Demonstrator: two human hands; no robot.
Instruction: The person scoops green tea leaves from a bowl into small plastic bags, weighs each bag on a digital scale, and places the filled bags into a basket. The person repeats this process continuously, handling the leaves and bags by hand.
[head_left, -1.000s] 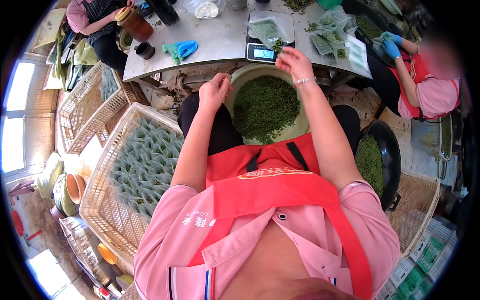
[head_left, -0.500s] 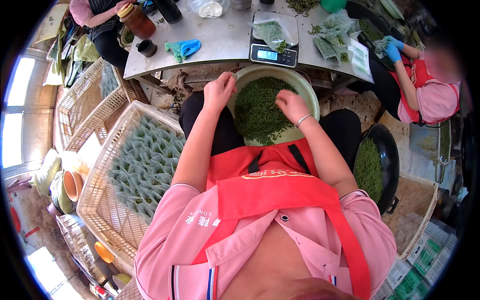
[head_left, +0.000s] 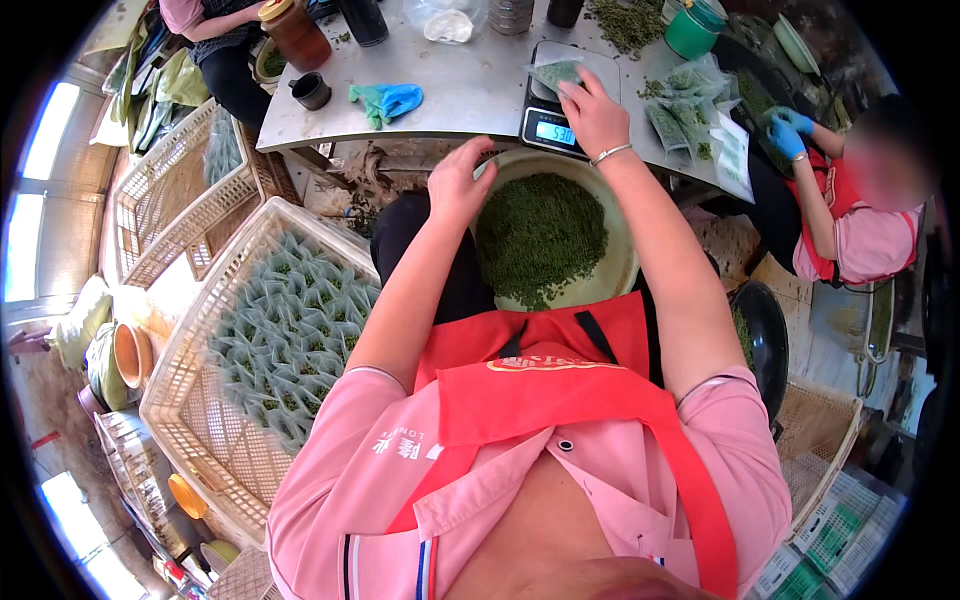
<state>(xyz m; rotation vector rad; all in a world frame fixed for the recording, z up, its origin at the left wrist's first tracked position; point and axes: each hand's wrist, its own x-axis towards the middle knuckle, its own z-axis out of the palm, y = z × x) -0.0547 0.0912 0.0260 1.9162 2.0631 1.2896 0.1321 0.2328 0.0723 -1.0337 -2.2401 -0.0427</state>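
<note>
Right hand [head_left: 592,112] up from basin [head_left: 622,262] to scale [head_left: 556,128] since half-second ago, fingers pinched over clear pouch [head_left: 556,74]. I see left hand [head_left: 458,182] loosely curled, empty, on basin rim. Reading changed.

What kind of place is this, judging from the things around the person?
Probably a small workshop for weighing and packing dried green leaves, perhaps tea. A digital scale stands on the metal table, a basin of leaves sits in the lap, and a crate of filled pouches stands beside.
</note>
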